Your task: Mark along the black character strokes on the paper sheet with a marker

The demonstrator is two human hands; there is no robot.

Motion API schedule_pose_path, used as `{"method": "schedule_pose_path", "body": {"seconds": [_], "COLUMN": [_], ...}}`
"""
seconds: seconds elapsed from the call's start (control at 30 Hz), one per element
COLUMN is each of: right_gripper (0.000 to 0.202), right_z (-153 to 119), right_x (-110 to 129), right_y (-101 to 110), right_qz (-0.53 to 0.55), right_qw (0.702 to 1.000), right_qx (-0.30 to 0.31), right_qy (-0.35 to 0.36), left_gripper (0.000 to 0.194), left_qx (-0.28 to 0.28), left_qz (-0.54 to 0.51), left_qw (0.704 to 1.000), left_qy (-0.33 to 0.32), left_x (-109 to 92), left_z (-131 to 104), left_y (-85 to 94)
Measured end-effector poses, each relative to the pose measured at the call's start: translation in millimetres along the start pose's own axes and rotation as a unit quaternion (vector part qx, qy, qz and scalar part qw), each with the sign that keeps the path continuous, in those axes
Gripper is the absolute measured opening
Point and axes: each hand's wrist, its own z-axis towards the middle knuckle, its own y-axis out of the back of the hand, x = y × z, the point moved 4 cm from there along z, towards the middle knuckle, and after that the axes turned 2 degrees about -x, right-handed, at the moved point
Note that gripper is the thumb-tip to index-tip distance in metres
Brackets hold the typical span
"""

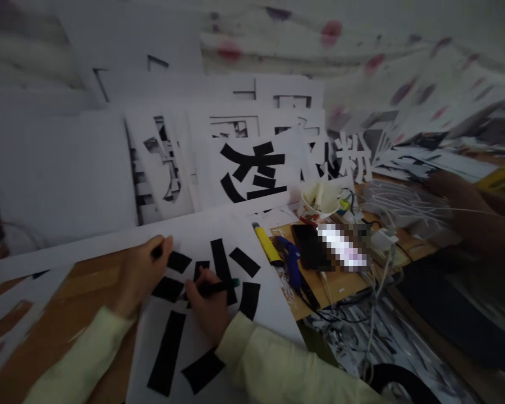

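Note:
A white sheet (273,314) with several black strokes (167,353) lies on the table before me. My right hand (210,308) is closed round a dark pen with a green end (219,287), resting over the middle of the sheet among the strokes. What the pen's tip touches is hidden by my fingers. At the sheet's left edge, my left hand (141,278) is closed, with a small black object (156,251) showing between its fingers; its kind is unclear. A black stroke (179,262) lies just right of that hand.
Cut-out white boards and a sheet with a black character (252,168) stand behind. To the right are a yellow cutter (266,244), a blue glue gun (293,261), a phone (309,247), a cup (317,203) and tangled cables. Another person's arm (467,207) reaches in at right.

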Motion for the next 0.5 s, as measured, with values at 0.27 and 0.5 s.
{"method": "schedule_pose_path", "body": {"seconds": [0.27,0.5], "right_gripper": [0.032,0.032], "right_z": [1,1], "right_x": [-1,-4], "right_y": [-8,-14], "right_qz": [-0.081,-0.156], "right_qw": [0.992,0.975], "right_qx": [0.073,0.109], "right_qy": [0.068,0.113], "left_gripper": [0.034,0.037], "left_qx": [-0.01,-0.013], "left_qz": [0.04,0.01], "left_qw": [0.999,0.999], "left_qy": [-0.012,-0.028], "left_x": [14,21], "left_z": [11,13], "left_y": [-36.2,-37.6]}}
